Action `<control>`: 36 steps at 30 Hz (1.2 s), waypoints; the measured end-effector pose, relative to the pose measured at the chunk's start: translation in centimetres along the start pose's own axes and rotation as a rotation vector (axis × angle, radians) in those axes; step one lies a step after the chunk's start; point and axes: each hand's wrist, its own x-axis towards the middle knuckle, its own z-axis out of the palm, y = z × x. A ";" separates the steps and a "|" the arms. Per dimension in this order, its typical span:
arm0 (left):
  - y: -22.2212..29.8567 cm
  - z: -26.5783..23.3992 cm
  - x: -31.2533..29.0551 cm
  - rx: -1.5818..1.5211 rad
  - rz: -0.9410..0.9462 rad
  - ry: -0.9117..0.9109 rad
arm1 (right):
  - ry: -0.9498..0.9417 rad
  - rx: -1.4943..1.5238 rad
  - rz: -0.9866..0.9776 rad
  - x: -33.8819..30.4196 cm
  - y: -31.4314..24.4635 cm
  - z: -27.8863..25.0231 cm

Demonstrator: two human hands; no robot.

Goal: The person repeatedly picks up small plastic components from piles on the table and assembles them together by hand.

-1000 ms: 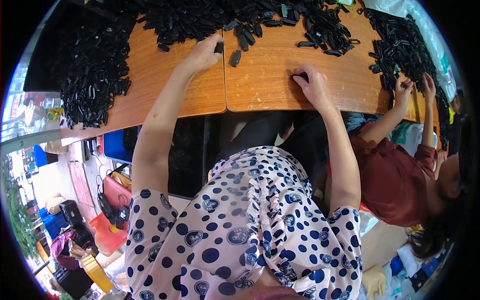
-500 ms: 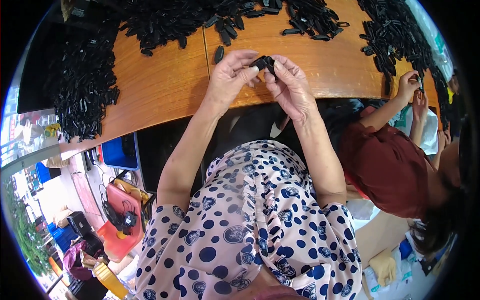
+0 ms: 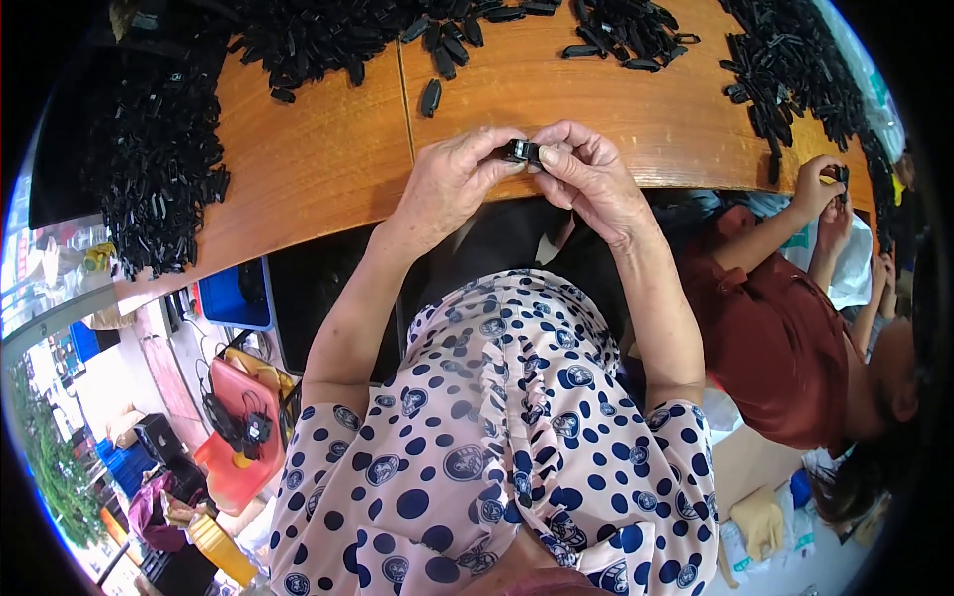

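Between my two hands, just above the table's near edge, is a small black plastic part (image 3: 522, 150) with a pale or shiny patch on it. My left hand (image 3: 459, 184) pinches its left end between thumb and fingers. On its other end the thumb and fingers of my right hand (image 3: 586, 179) press together. Fingertips cover much of the part, so its exact kind does not show. A single similar oblong black piece (image 3: 430, 98) lies on the wooden table (image 3: 308, 149) beyond my left hand.
Heaps of black plastic pieces lie at the far side (image 3: 308, 40), the left (image 3: 164, 169) and the right (image 3: 785, 79). At right, a co-worker in a dark red top (image 3: 775, 338) holds a small black piece. A blue bin (image 3: 237, 298) and a red chair (image 3: 243, 427) stand lower left.
Both hands have come lower, nearer my body, with the black part. It now lies level and straight between them, where before it looked bent or angled.
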 end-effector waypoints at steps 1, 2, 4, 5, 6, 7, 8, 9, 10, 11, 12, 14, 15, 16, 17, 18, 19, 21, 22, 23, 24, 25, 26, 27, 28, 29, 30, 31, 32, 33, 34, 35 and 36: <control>0.0 0.0 -0.2 -0.002 -0.002 -0.001 | -0.010 -0.044 0.019 0.0 -0.2 0.0; -0.1 0.0 -0.3 0.048 0.037 0.019 | -0.008 -0.044 0.022 0.0 -0.4 0.2; 0.0 -0.1 -0.7 0.095 0.073 0.037 | 0.027 -0.172 0.075 -0.2 -0.6 0.3; 0.1 -0.1 -0.9 0.148 0.095 0.051 | 0.029 -0.172 0.078 -0.2 -0.6 0.3; 0.2 -0.1 -1.0 0.202 0.118 0.065 | 0.039 -0.224 0.097 -0.3 -0.5 0.2; 0.2 -0.1 -1.2 0.200 0.115 0.065 | 0.047 -0.276 0.114 -0.3 -0.5 0.1; 0.2 -0.1 -1.5 0.231 0.116 0.065 | 0.047 -0.276 0.117 -0.2 -0.5 0.1; 0.2 -0.1 -1.6 0.263 0.117 0.065 | 0.060 -0.331 0.147 -0.2 -0.5 0.1; 0.2 0.0 -1.7 0.261 0.114 0.064 | 0.075 -0.385 0.177 -0.2 -0.4 0.1; 0.3 0.0 -1.7 0.261 0.138 0.076 | 0.075 -0.385 0.180 -0.2 -0.3 0.1; 0.4 0.0 -1.7 0.260 0.161 0.087 | 0.074 -0.381 0.198 -0.1 -0.1 0.0; 0.2 -0.2 -1.6 0.275 0.169 0.067 | 0.074 -0.378 0.215 0.0 0.4 -0.3; 0.2 -0.3 -1.6 0.292 0.177 0.047 | 0.074 -0.293 0.247 -0.1 0.7 -0.4; 0.1 -0.1 -1.7 0.292 0.176 0.047 | 0.071 -0.208 0.279 -0.2 1.0 -0.4; 0.0 0.3 -1.9 0.141 0.084 0.050 | 0.070 -0.208 0.280 -0.3 1.2 -0.3; -0.1 0.6 -2.0 -0.010 -0.008 0.052 | 0.021 0.009 0.311 -0.3 1.4 -0.1; 0.1 0.7 -1.8 -0.011 -0.007 0.052 | -0.025 0.225 0.339 -0.4 1.5 0.0; 0.4 0.9 -1.3 -0.281 -0.020 0.120 | -0.073 0.200 0.311 -0.2 1.7 -0.4; 0.4 1.1 -1.4 -0.279 -0.021 0.126 | -0.099 0.139 0.318 -0.3 1.5 0.1; 0.4 1.3 -1.6 -0.493 -0.137 0.137 | -0.125 0.076 0.324 -0.4 1.4 0.5; 0.5 1.5 -1.9 -0.707 -0.253 0.149 | -0.222 0.051 0.334 -0.7 1.6 0.6; 0.6 1.6 -2.2 -0.922 -0.367 0.157 | -0.278 0.128 0.343 -0.9 1.9 0.8; 0.9 1.5 -2.5 -1.072 -0.458 0.101 | -0.325 0.179 0.346 -1.1 2.1 0.8; 1.0 1.7 -2.6 -1.206 -0.503 0.081 | -0.373 0.229 0.350 -1.3 2.3 0.8; 0.9 1.8 -2.6 -1.231 -0.523 0.079 | -0.340 0.210 0.335 -1.3 2.6 0.7; 0.7 1.9 -2.7 -1.256 -0.542 0.077 | -0.342 0.212 0.340 -1.3 2.9 0.8; 0.6 1.9 -2.6 -1.256 -0.546 0.081 | -0.291 0.262 0.310 -1.3 3.2 0.9; 0.6 1.9 -2.5 -1.256 -0.552 0.082 | -0.241 0.305 0.275 -1.4 3.5 1.2; 0.5 1.9 -2.4 -1.256 -0.558 0.081 | -0.189 0.320 0.261 -1.5 3.9 1.7; 0.4 1.9 -2.5 -1.259 -0.556 0.078 | -0.185 0.317 0.259 -1.3 4.4 1.7; 0.2 2.0 -2.5 -1.222 -0.524 0.086 | -0.165 0.290 0.201 -0.9 4.6 1.7; 0.2 2.1 -2.4 -1.185 -0.492 0.094 | -0.144 0.262 0.143 -0.6 4.7 1.9; 0.3 2.1 -2.2 -1.176 -0.455 0.136 | -0.065 0.267 0.151 -0.5 4.6 2.2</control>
